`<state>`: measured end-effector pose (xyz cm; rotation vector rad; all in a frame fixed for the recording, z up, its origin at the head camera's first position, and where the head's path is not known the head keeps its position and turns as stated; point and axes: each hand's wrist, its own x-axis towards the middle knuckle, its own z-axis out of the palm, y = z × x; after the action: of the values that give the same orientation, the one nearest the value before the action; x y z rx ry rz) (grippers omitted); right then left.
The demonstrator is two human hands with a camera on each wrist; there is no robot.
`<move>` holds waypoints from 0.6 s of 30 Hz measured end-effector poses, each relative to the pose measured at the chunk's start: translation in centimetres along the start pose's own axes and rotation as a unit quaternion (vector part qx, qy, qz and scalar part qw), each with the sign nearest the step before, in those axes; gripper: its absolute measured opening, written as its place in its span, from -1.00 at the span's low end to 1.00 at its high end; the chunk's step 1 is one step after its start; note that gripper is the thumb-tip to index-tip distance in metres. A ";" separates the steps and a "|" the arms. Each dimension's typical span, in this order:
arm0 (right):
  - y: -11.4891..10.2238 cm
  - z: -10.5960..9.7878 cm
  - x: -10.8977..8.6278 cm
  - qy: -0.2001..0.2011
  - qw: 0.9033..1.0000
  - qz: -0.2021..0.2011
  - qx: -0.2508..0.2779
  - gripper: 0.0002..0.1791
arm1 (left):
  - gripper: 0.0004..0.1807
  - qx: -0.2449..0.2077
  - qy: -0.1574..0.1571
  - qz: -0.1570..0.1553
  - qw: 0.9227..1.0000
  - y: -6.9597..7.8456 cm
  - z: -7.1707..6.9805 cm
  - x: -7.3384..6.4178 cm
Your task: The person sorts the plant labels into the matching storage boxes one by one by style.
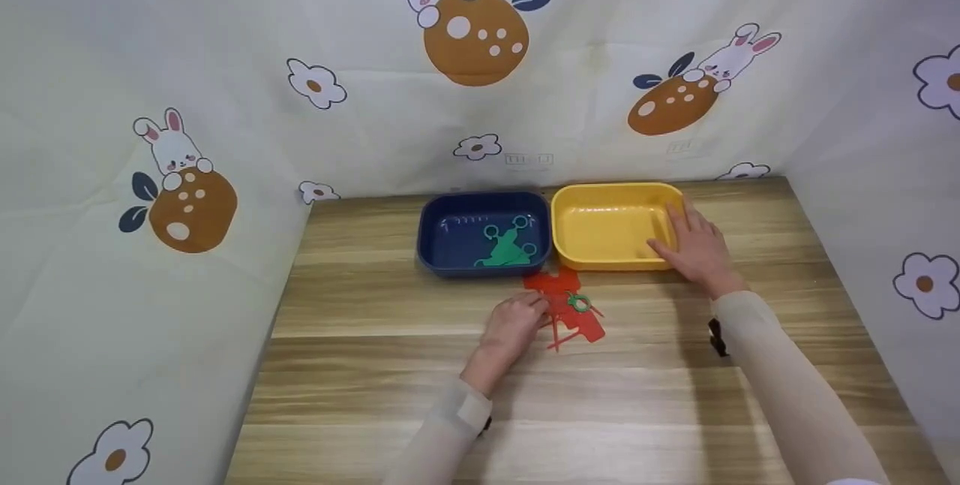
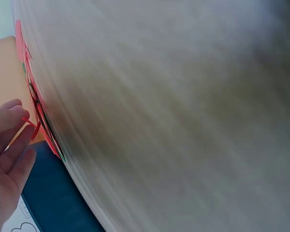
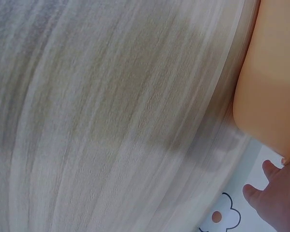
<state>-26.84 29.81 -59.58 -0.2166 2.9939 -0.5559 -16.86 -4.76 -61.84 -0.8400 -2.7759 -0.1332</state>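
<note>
My left hand [image 1: 514, 326] is at the left side of a pile of flat red plastic pieces [image 1: 559, 284]. Its thumb and fingers pinch a thin part of a red piece [image 2: 36, 130], whose full shape is hidden in the pile. On top of the pile lies a green piece with a ring [image 1: 579, 302]. My right hand [image 1: 697, 248] rests on the right rim of a yellow tray [image 1: 607, 233], fingers spread, thumb reaching over the inside. In the right wrist view, some fingertips [image 3: 268, 169] stick out past the tray's outer wall.
Left of the yellow tray, close beside it, stands a dark blue tray [image 1: 450, 233] with flat green ringed pieces [image 1: 506, 251] in it. Both trays are at the back of the wooden table [image 1: 360, 305], before a patterned cloth [image 1: 360, 140].
</note>
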 end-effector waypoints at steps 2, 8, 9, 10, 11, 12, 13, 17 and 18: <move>0.0 0.0 0.0 -0.001 1.000 0.002 0.002 -0.03 | -0.91 0.008 0.022 0.009 1.000 -0.1 -0.1 -0.1; 0.0 -0.1 0.0 -0.003 1.000 -0.001 0.000 -0.03 | -0.90 0.033 0.094 0.032 0.995 -0.3 -0.6 -0.3; 0.0 -0.1 -0.1 -0.002 1.000 -0.003 0.001 -0.02 | -0.87 0.036 0.102 0.035 0.993 -0.4 -0.8 -0.3; 0.0 -0.1 -0.1 -0.003 1.000 -0.004 0.002 -0.02 | -0.84 0.038 0.109 0.036 0.993 -0.4 -1.0 -0.2; 0.0 -0.1 -0.1 -0.003 1.000 -0.004 0.005 -0.02 | -0.82 0.038 0.113 0.037 0.992 -0.5 -1.2 -0.2; 0.0 -0.1 -0.1 -0.003 1.000 -0.005 0.005 -0.02 | -0.81 0.037 0.117 0.038 0.992 -0.5 -1.4 -0.1; 0.1 -0.1 -0.1 -0.004 1.000 -0.006 0.007 -0.02 | -0.82 0.033 0.119 0.039 0.992 -0.5 -1.7 0.0; 0.1 -0.1 -0.1 -0.005 1.000 -0.007 0.009 -0.02 | -0.81 0.007 0.120 0.039 0.992 -0.5 -2.9 0.2; 0.1 -0.1 -0.1 -0.004 1.000 -0.008 0.008 -0.02 | -0.80 0.003 0.121 0.039 0.992 -0.5 -3.1 0.3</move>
<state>-26.76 29.93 -59.50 -0.2421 2.9810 -0.5783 -16.70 -5.49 -58.76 -0.8684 -2.5130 -0.1997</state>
